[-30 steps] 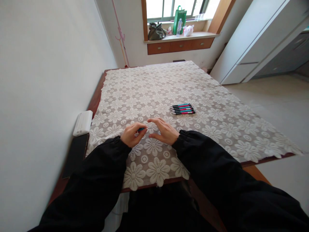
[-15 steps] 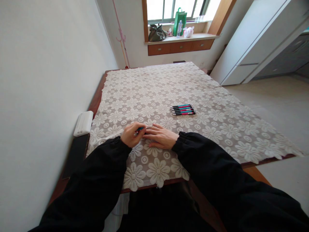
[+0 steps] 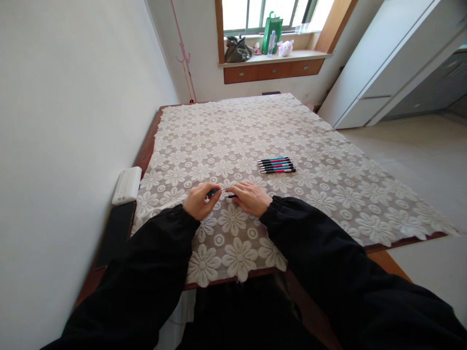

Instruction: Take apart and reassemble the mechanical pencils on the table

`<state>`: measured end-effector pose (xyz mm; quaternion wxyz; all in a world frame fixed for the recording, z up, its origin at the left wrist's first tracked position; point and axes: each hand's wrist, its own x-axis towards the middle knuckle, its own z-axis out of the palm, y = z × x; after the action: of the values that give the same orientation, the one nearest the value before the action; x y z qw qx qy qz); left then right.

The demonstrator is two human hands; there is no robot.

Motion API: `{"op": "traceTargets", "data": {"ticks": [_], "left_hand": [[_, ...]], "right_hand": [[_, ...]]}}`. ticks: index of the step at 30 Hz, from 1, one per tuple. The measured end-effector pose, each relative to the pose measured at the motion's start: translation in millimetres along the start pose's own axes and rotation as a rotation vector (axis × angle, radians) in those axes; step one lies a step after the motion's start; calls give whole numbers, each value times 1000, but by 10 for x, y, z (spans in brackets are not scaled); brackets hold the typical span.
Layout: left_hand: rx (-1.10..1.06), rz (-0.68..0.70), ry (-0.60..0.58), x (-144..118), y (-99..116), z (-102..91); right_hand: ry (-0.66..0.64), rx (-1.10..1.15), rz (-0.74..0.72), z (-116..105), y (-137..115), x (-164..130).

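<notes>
My left hand (image 3: 200, 202) is closed, its thumb and fingers pinching a teal pen barrel (image 3: 212, 192) low over the tablecloth. A thin, light-coloured piece (image 3: 225, 189) shows between the two hands; too small to make out fully. My right hand (image 3: 252, 198) is closed too, with a short black pen part (image 3: 231, 196) poking out from its thumb and fingers toward the left. Beyond the right hand, several pens (image 3: 276, 165) in black, teal and red lie side by side on the cloth.
A flower-patterned lace tablecloth (image 3: 233, 141) covers the table. A white box-shaped device (image 3: 127, 185) and a flat black object (image 3: 116, 234) lie along the left edge by the wall. Behind are a windowsill with a green bag (image 3: 272, 34) and a white fridge (image 3: 379, 63).
My right hand has gone from lying flat with fingers stretched to curling round the black pen part, which now shows. My left hand has stayed almost in place with the teal barrel.
</notes>
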<state>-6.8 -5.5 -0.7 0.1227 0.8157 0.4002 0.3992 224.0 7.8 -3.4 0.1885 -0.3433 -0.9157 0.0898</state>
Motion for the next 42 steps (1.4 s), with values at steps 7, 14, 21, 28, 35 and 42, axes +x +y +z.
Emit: {"op": "traceTargets", "data": {"ticks": [7, 14, 21, 28, 35, 42], "left_hand": [[8, -7, -3, -7, -11, 1], [-2, -12, -6, -14, -23, 5], [-12, 0, -2, -12, -28, 9], [-20, -12, -16, -14, -30, 6], [-28, 5, -19, -12, -36, 8], [-15, 1, -27, -11, -37, 8]], "right_hand": [[66, 79, 110, 42, 90, 0], [413, 561, 298, 40, 115, 47], [489, 723, 314, -3, 86, 59], [623, 912, 296, 15, 87, 73], [574, 1106, 328, -25, 5, 47], [624, 926, 272, -53, 19, 44]]}}
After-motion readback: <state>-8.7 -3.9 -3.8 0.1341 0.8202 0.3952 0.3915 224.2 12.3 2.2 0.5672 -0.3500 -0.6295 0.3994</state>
